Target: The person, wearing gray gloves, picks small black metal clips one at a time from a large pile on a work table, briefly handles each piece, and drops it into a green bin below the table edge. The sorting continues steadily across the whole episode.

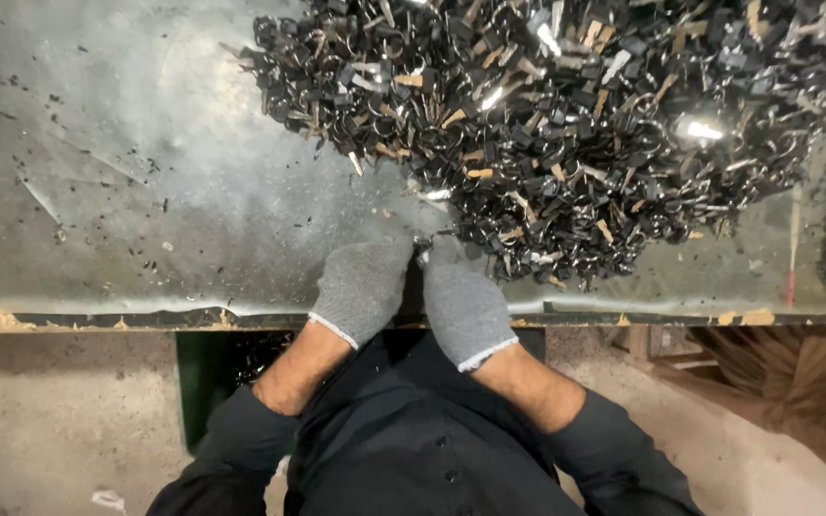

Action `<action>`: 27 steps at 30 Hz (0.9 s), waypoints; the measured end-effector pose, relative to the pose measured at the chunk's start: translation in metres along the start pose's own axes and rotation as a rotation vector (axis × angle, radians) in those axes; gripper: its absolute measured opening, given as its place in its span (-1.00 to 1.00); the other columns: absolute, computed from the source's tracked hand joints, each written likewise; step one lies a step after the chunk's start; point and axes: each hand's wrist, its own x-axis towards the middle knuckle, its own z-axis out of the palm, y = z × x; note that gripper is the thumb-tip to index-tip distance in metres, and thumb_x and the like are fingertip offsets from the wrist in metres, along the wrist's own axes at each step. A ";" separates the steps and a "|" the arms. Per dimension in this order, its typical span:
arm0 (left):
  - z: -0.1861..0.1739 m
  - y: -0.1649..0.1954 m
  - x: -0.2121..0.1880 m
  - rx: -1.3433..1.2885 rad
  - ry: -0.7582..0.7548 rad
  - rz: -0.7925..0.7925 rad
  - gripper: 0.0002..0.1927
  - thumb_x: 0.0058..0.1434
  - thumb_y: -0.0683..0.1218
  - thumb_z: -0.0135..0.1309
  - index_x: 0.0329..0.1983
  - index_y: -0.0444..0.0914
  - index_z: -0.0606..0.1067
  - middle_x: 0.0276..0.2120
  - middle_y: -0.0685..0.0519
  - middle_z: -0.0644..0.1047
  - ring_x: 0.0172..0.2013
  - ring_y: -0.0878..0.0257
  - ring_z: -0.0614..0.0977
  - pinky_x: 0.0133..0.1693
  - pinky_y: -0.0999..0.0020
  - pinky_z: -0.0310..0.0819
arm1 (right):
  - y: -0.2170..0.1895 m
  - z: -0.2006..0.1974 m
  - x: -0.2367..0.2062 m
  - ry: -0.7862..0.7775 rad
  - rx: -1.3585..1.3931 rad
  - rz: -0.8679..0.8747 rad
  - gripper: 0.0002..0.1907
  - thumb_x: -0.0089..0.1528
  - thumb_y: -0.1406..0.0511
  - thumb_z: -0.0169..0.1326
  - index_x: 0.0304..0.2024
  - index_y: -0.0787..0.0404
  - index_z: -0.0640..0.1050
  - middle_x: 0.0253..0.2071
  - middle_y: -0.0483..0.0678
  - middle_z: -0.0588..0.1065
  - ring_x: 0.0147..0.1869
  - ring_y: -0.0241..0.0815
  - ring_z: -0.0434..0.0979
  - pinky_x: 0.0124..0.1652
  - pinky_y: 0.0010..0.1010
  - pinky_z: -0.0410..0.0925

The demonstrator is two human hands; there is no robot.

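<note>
Small piece: a tiny metal part (422, 250) sits between my two gloved fingertips at the centre of the frame, at the near edge of the heap; too small to tell its exact shape.
Left hand: my left hand (362, 287), in a grey knit glove, rests on the table with its fingertips touching the small piece; I cannot tell whether my grip is closed on it or only pressing against it.
Right hand: my right hand (464, 301), in the same kind of grey glove, lies just beside the left, fingertips meeting it at the small piece; the back of the glove hides the fingers, so I cannot tell this grip's state either.
Heap: a big loose pile of black and silver metal bits with rings and some tan pieces (566, 124) fills the upper centre and upper right of the frame, lying straight on the table, in no container.
Table: a worn grey metal-topped table (145, 191) spans the upper half of the frame; its left part carries scattered black specks and scratches.
Green bin: a dark green container (198, 382) stands under the table edge at lower left of centre; dark bits like those of the heap show inside it.
Floor: pale dusty floor (59, 420) at lower left.
Sleeves: my dark sleeves (241, 430) at the bottom.
</note>
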 end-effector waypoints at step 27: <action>0.005 0.011 -0.023 -0.140 0.334 -0.153 -0.84 0.13 -0.11 0.25 -0.42 -0.19 0.47 -0.55 -0.06 0.52 -0.51 -0.09 0.59 -0.44 -0.02 0.42 | 0.010 -0.003 -0.013 0.218 -0.021 -0.263 -0.54 0.26 0.34 0.02 0.16 0.43 0.31 0.10 0.33 0.51 -0.22 0.11 0.69 -0.38 -0.19 0.53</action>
